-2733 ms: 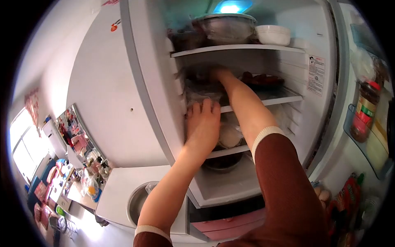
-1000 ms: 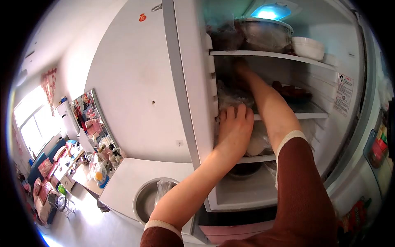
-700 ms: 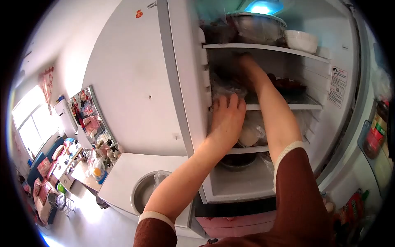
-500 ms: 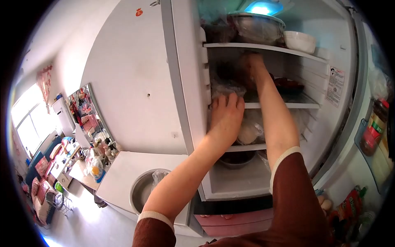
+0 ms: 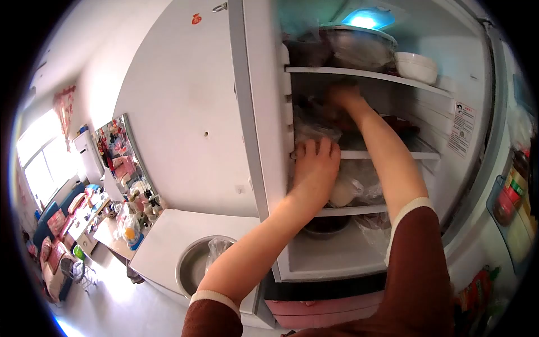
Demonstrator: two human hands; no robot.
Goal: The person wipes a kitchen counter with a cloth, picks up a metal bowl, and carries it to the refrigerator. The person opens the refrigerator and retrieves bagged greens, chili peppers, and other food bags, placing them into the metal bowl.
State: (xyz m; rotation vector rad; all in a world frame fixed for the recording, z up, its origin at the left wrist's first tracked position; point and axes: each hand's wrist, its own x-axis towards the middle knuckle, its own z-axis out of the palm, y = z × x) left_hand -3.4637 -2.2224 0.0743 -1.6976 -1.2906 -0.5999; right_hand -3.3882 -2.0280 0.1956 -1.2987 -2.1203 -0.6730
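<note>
My left hand (image 5: 318, 168) is at the front left of the fridge's middle shelf (image 5: 387, 154), its fingers curled on the edge of a clear plastic bag (image 5: 317, 130). Deeper in the same compartment, my right hand (image 5: 343, 95) reaches in behind the bag; its fingers are dim and blurred, and what they hold, if anything, is hidden. To the right of my right forearm lies a plate of dark red food (image 5: 403, 126). Below this shelf, another clear bag with pale round contents (image 5: 343, 192) rests on the lower shelf.
The top shelf (image 5: 365, 73) holds a large metal pot (image 5: 362, 48) and a white bowl (image 5: 416, 68). A dark bowl (image 5: 327, 226) sits at the bottom. On the white cabinet (image 5: 163, 238) stands a metal basin (image 5: 193, 267). The open door with bottles (image 5: 512, 188) is at right.
The camera view has shifted several times. My right hand has moved about inside the compartment, while my left hand has stayed at the bag by the shelf's front edge.
</note>
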